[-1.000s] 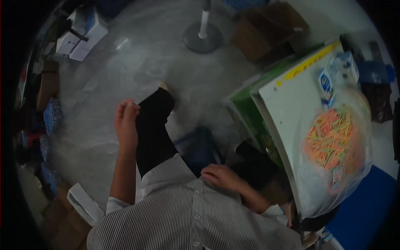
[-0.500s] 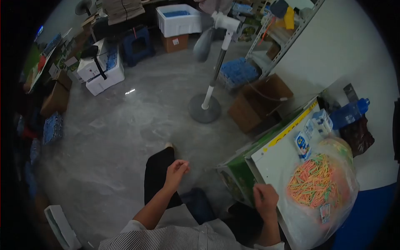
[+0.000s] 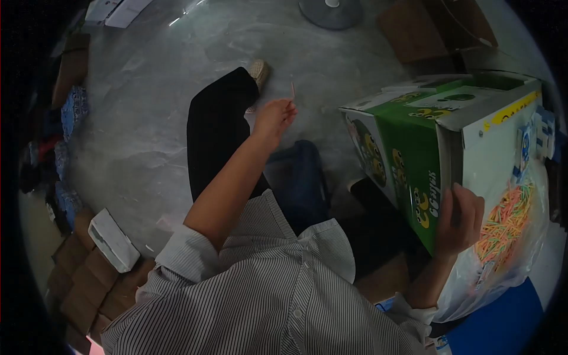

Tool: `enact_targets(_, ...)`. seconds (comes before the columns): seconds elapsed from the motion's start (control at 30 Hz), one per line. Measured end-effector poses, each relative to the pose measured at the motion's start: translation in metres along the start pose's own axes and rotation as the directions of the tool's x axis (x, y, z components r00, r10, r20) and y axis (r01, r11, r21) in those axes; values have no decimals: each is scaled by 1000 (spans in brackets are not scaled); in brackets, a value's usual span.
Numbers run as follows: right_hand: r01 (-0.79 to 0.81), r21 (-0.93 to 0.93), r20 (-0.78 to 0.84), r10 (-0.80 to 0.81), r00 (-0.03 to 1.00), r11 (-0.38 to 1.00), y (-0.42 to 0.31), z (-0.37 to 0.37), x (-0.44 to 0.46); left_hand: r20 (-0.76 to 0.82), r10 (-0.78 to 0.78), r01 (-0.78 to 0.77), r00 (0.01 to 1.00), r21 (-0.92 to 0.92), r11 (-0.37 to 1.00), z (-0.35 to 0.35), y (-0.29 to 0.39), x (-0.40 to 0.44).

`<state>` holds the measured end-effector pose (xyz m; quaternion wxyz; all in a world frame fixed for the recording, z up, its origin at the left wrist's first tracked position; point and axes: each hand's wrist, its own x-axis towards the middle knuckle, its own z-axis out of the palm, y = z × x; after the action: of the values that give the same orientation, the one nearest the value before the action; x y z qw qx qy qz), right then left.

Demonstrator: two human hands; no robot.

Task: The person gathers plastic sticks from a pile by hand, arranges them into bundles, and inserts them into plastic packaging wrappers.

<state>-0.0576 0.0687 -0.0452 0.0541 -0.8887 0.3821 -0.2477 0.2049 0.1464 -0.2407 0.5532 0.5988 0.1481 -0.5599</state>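
My left hand (image 3: 276,122) is raised over the floor, its fingertips pinched on a thin pink stick (image 3: 293,90) that points upward. The fingers of my right hand (image 3: 460,222) are bent over the edge of a green and white printed cardboard box (image 3: 417,171), gripping its rim. On the box's white top, just right of that hand, lies a clear plastic bag (image 3: 535,231) of thin sticks (image 3: 503,228) in pink, yellow, orange and green. A small blue and white packet (image 3: 523,148) is beyond the bag.
A blue stool (image 3: 299,180) stands between my legs. Ahead are a fan base (image 3: 331,12) and an open brown carton (image 3: 414,32). At left lie blue bundles (image 3: 74,112), a white foam piece (image 3: 113,241) and brown cardboard (image 3: 89,275). Something blue (image 3: 503,322) is at lower right.
My view has tilted down toward my body. The pink stick now shows clearly in my left hand. My right hand has gone from a loose curl beside the box to its edge.
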Motion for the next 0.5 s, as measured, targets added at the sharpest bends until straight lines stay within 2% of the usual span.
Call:
enact_targets(0.03,111,-89,10,-111,994,990,1,2,4,-23,43,-43,999,1,999,3,-5,21)
enact_targets(0.07,97,-93,27,-95,995,991,2,1,6,-25,21,-21,999,9,1000,1,-16,45)
enact_targets(0.13,68,-80,53,-64,997,994,3,-1,4,-204,-34,52,978,81,995,-16,-52,91)
enact_targets(0.17,47,-74,90,-40,995,996,4,-2,1,-223,-70,92,972,91,992,-24,-63,103)
enact_targets(0.23,61,-56,45,-59,997,997,10,-2,-3,-284,-72,137,956,217,966,-35,-85,127)
enact_targets(0.27,49,-54,75,-45,996,997,13,-4,-5,-306,-68,158,950,277,948,-38,-95,141)
enact_targets(0.33,24,-108,48,-19,999,994,16,-15,-11,-358,-71,216,931,384,897,-51,-123,164)
enact_targets(0.37,20,-97,85,-12,996,995,17,-22,-15,-382,-100,253,919,376,892,-60,-144,179)
enact_targets(0.43,102,-135,90,-90,992,986,24,-25,-16,-470,31,220,882,469,856,-69,-170,209)
enact_targets(0.5,120,-150,95,-106,990,981,30,-21,-12,-486,36,221,873,462,859,-64,-166,221)
